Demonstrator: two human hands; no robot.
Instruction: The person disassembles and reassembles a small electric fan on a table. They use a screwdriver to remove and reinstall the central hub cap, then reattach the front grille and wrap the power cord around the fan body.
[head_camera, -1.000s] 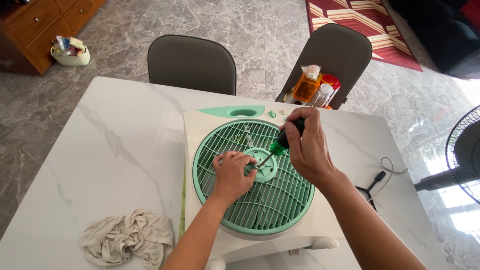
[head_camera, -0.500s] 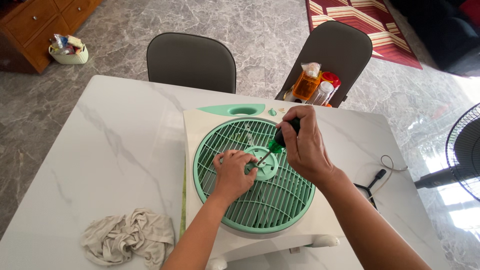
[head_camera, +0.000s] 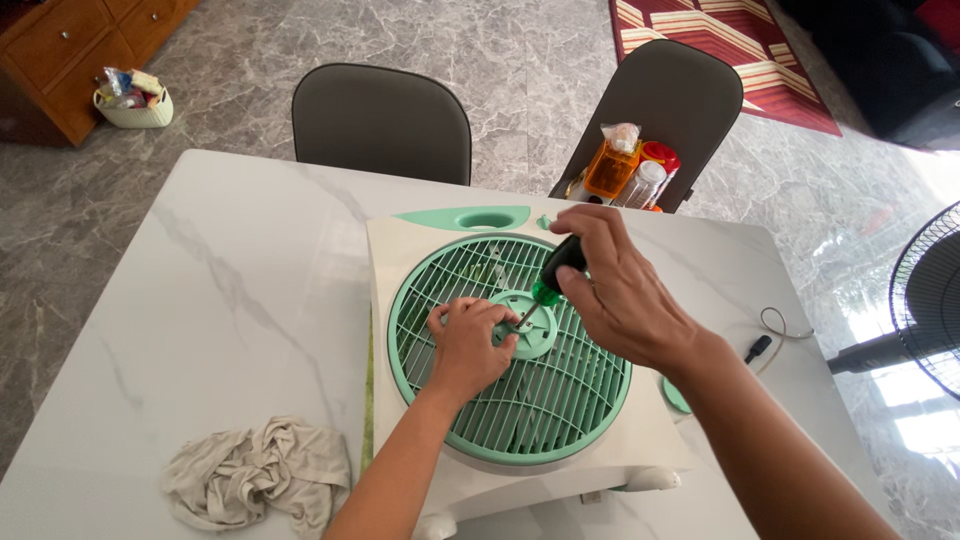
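A white box fan with a round mint-green grille lies flat on the marble table. My right hand grips a screwdriver with a black and green handle, its tip angled down at the grille's centre hub. My left hand rests on the grille just left of the hub, fingertips pinched near the screwdriver tip. What the fingertips hold is too small to tell.
A crumpled beige rag lies at the table's near left. Two grey chairs stand at the far side; the right one carries jars and packets. A black cable lies right of the fan. A standing fan is at far right.
Both hands stay at the grille's hub; the screwdriver handle has shifted slightly in my right hand. Nothing else has moved.
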